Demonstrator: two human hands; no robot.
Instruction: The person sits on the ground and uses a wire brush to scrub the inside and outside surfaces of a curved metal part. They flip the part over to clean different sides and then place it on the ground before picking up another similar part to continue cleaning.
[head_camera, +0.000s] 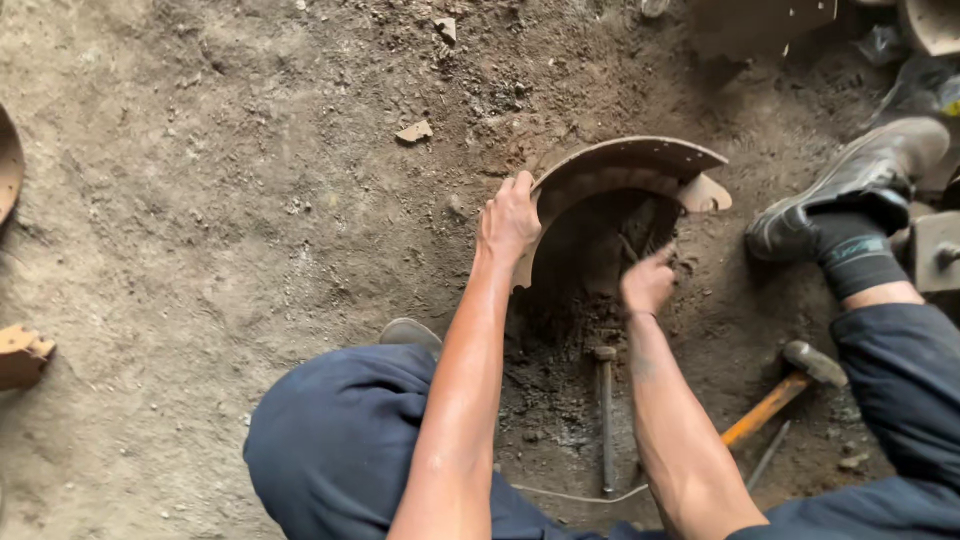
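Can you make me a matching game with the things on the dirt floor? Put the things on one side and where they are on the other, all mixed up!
Things:
1. curved rusty metal piece
2. hammer
3. metal rod
4. black boot

Places:
A. flat on the dirt between the two forearms
B. at the right edge, on a foot
C. held at its edge by the left hand
D. lying to the right of the right arm, orange handle

Pairs: 1-C, 2-D, 3-A, 4-B
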